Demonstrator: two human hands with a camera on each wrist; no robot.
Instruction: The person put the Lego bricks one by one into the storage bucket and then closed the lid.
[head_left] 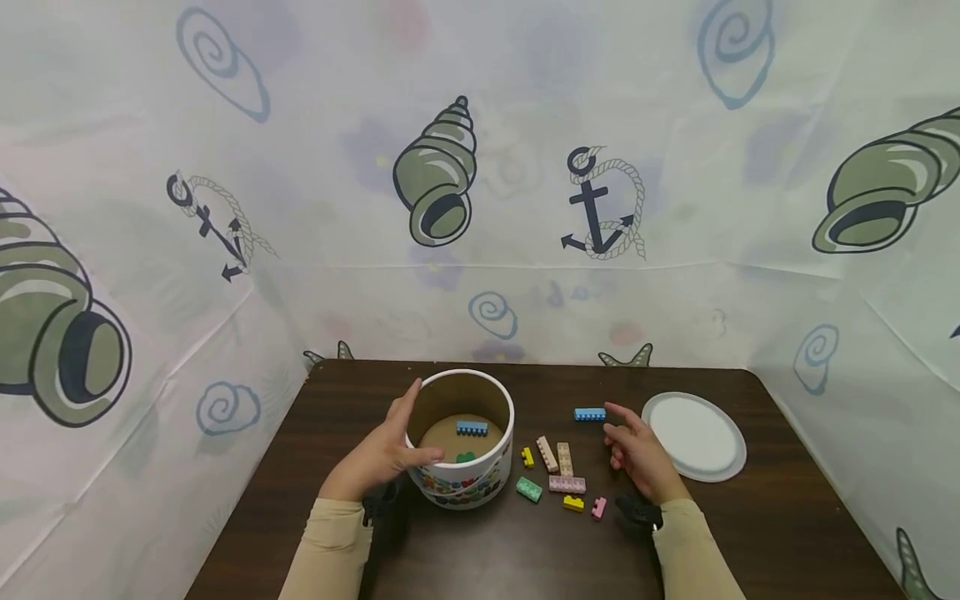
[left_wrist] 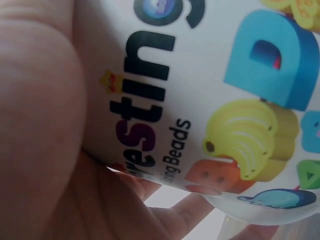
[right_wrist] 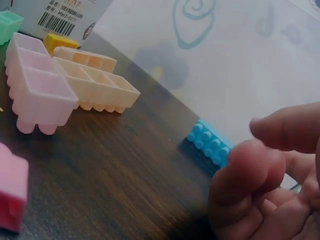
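My left hand [head_left: 382, 454] grips the left side of a white printed bucket [head_left: 468, 479], its thumb lying over the near rim. The left wrist view shows the palm and fingers around the bucket's lettered wall [left_wrist: 165, 100]. Inside the bucket are a blue toy brick [head_left: 472, 428] and a green brick [head_left: 465, 457]. Over the table's right part, my right hand [head_left: 637, 450] holds nothing, its index finger extended and the other fingers loosely bent. Its fingertips are beside another blue brick [head_left: 589, 414], partly covered in the right wrist view [right_wrist: 207, 142]; contact cannot be told.
Between bucket and right hand lie several bricks: green [head_left: 528, 489], mauve [head_left: 567, 484], beige [head_left: 565, 459], yellow [head_left: 573, 503] and pink [head_left: 598, 508]. A white round lid [head_left: 693, 437] lies at the right on the dark table [head_left: 787, 492]. A patterned sheet [head_left: 525, 192] hangs behind.
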